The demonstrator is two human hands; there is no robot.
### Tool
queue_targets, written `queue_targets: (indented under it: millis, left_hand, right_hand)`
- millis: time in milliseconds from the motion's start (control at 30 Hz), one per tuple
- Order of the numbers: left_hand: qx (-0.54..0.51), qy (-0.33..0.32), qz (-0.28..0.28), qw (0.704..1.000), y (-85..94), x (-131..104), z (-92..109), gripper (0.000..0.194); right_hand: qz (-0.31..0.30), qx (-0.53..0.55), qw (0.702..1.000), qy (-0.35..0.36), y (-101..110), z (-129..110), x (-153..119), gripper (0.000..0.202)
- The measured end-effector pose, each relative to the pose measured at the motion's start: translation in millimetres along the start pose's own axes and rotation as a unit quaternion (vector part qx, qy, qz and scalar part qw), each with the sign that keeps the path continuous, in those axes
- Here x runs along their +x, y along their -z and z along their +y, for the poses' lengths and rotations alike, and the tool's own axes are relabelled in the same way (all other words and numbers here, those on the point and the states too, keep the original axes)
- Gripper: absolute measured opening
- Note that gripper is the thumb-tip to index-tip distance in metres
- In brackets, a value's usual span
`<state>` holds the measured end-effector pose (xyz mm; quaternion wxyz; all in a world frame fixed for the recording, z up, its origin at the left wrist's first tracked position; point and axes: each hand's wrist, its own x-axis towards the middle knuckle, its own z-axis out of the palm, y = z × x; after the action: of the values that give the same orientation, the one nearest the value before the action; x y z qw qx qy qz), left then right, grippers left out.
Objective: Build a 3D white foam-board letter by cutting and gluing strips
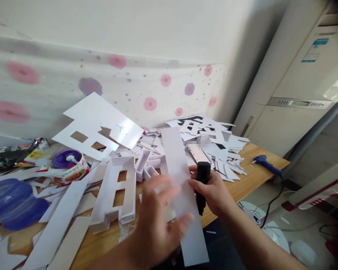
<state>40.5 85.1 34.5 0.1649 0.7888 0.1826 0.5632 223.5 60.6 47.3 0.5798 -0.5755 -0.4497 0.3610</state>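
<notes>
A long, flat white strip of board (183, 187) stands tilted in front of me. My right hand (214, 189) is closed at the strip's right edge, its thumb and fingertips against the board. A black tool with a thick handle (203, 183) also sits in this hand; its exact kind cannot be made out. To the left of the strip, my left hand (157, 217) is blurred, with fingers spread and the thumb crossing in front of the board. Left of that hand stands a white board structure (129, 187) with two rectangular openings and raised side walls.
Many white cut-offs (228, 150) cover the wooden table (87, 243). A phone (198, 153) lies behind the black tool. A blue glue gun (266, 164) rests near the right edge, its cord hanging down. Left are a tub (73, 172) and purple plastic (14, 206).
</notes>
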Motion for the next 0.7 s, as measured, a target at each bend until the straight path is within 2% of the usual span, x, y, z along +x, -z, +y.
queue_targets:
  millis: [33, 67, 100, 167, 200, 233, 333, 433, 500, 567, 700]
  left_hand:
    - [-0.059, 0.106, 0.016, 0.993, 5.7, 8, -4, 0.047]
    - [-0.135, 0.207, -0.006, 0.969, 9.6, 15, -7, 0.046]
    - [-0.214, 0.288, -0.049, 0.932, 11.8, 21, -9, 0.044]
    - [-0.325, 0.380, -0.130, 0.856, 12.5, 28, -10, 0.041]
    - [-0.347, 0.399, -0.146, 0.836, 12.1, 29, -9, 0.040]
    - [-0.350, 0.409, -0.145, 0.830, 11.9, 28, -8, 0.037]
    - [-0.310, 0.416, -0.127, 0.845, 15.7, 24, -6, 0.030]
    - [-0.270, 0.418, -0.155, 0.853, 24.8, 20, -11, 0.032]
    - [-0.249, 0.430, -0.159, 0.853, 29.1, 17, -19, 0.033]
    - [-0.239, 0.445, -0.151, 0.850, 29.6, 12, -25, 0.035]
    - [-0.279, 0.471, -0.126, 0.828, 21.8, 8, -28, 0.034]
  right_hand:
    - [0.014, 0.022, 1.000, 0.011, 0, 0, -3, 0.035]
    - [0.022, 0.043, 0.999, 0.020, -2, 1, -6, 0.034]
    - [0.027, 0.062, 0.997, 0.028, -5, 3, -10, 0.033]
    - [0.020, 0.087, 0.995, 0.035, -11, 7, -17, 0.033]
    - [0.006, 0.091, 0.995, 0.035, -14, 8, -20, 0.033]
    - [-0.012, 0.087, 0.995, 0.038, -16, 9, -23, 0.034]
    - [-0.095, 0.023, 0.992, 0.078, -9, 5, -27, 0.029]
    - [-0.139, -0.078, 0.971, 0.180, 18, -4, -25, 0.025]
    - [-0.124, -0.116, 0.957, 0.234, 42, -8, -23, 0.025]
    - [-0.102, -0.119, 0.958, 0.240, 64, -11, -22, 0.031]
    - [0.005, -0.072, 0.965, 0.252, 88, -17, -26, 0.047]
